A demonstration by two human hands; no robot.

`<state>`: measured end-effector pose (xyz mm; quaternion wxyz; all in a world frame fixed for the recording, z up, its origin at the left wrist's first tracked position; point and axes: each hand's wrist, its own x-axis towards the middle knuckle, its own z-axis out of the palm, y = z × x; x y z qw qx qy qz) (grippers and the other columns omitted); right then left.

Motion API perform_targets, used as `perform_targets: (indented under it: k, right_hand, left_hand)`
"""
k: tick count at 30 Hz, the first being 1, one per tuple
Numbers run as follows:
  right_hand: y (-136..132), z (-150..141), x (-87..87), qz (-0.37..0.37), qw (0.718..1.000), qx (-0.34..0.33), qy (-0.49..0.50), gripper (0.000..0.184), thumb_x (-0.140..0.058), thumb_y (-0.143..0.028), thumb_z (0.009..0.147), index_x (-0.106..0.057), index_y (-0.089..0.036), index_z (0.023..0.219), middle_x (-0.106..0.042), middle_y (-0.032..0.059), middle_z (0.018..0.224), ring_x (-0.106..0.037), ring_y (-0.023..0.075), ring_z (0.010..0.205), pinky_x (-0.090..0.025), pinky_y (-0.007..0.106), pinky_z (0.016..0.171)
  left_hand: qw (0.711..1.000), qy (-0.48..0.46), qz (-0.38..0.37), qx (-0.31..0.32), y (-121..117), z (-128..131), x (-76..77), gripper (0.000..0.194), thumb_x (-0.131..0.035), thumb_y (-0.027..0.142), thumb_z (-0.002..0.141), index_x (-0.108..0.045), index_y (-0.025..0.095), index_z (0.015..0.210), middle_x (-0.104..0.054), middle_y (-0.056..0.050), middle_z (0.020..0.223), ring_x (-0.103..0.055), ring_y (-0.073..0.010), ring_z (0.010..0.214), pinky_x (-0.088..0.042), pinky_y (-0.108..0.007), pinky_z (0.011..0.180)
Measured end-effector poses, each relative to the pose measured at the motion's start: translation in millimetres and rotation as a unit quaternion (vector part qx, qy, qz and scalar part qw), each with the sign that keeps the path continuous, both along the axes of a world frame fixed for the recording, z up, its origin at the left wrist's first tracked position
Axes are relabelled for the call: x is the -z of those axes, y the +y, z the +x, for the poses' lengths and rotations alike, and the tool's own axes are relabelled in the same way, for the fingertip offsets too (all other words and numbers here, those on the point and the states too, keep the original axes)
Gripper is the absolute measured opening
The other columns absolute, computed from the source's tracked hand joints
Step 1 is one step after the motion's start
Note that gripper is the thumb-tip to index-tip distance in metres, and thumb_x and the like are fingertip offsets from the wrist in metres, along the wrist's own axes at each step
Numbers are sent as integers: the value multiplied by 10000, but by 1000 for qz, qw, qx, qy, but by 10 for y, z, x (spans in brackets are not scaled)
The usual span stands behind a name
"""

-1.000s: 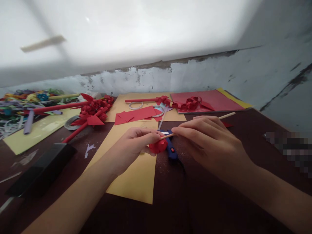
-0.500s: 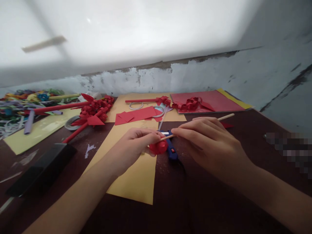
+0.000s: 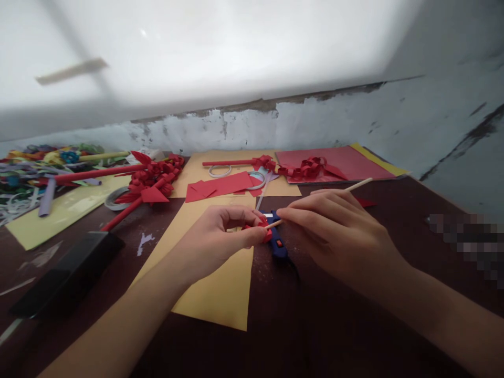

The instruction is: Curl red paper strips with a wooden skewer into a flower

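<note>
My left hand [image 3: 220,239] pinches a small red paper piece [image 3: 268,234] between thumb and fingers, which cover most of it. A thin wooden stick [image 3: 358,185] slants through my right hand [image 3: 338,226], closed around it. The stick's near end [image 3: 273,224] meets the red paper at my left thumb tip. Below and behind the fingertips lies a blue glue gun [image 3: 279,249] with a red switch, partly hidden by the hands. A yellow paper sheet [image 3: 220,294] lies under my left hand.
Red paper flowers on stems [image 3: 151,181] lie at the left, near a black box-shaped object [image 3: 66,273]. Coloured paper strips [image 3: 23,178] heap at far left. Cut red paper [image 3: 232,184], tape rolls [image 3: 220,170] and a red sheet [image 3: 366,163] lie toward the wall.
My left thumb and fingers have shifted over the red paper, which now shows much less. The stick has turned slightly in my right hand, its far end rising and moving left.
</note>
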<state>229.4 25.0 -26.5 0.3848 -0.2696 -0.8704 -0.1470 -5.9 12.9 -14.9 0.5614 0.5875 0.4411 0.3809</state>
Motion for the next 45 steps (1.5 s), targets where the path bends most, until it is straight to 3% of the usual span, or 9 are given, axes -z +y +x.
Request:
perform_targets:
  k: [8,17,25,29,39,45]
  right_hand:
    - [-3,34,-4,-4,1000,-12,-11,212,-721,-137,966,-724,-205,1166,-751,57,1025,-694,235,920,-527,419,891]
    - [-17,26,-28,-14,1000,-20,-8,239,-697,-101,972,-727,-230,1170,-759,52,1033,-698,231,916,-540,423,875]
    - [-14,30,-42,-1,1000,-24,-9,223,-701,-98,973,-747,-191,1169,-758,70,1038,-679,229,925,-532,422,858]
    - [-19,31,-30,-1,1000,-20,-13,239,-704,-84,966,-753,-197,1171,-761,65,1034,-677,221,902,-526,411,837]
    - [-28,27,-54,5,999,-40,-34,210,-662,-70,983,-738,-183,1143,-743,71,991,-643,220,876,-495,377,801]
    - [10,21,-44,-14,997,-59,-37,213,-703,-113,970,-729,-144,1179,-749,78,974,-653,213,832,-493,377,766]
  left_hand:
    - [999,-34,-9,-11,22,12,4,154,-701,300,936,-818,220,876,-743,-34,950,-647,-190,897,-482,-300,790]
    - [1000,-6,30,8,13,12,-20,221,-718,277,916,-785,185,727,-722,-44,985,-631,-174,858,-482,-295,759]
    - [1000,-15,21,6,-1,9,-24,182,-759,248,895,-811,208,726,-741,-37,992,-677,-172,885,-520,-290,791]
    - [999,9,36,1,0,14,-40,185,-748,222,886,-812,201,714,-727,-39,1007,-691,-185,909,-538,-308,826]
    - [994,75,76,-23,-4,26,-48,175,-749,210,861,-761,177,690,-702,-33,1038,-692,-148,859,-557,-250,733]
    - [989,105,109,-2,-22,41,-64,195,-711,223,889,-751,165,707,-693,-52,1072,-703,-177,915,-594,-271,746]
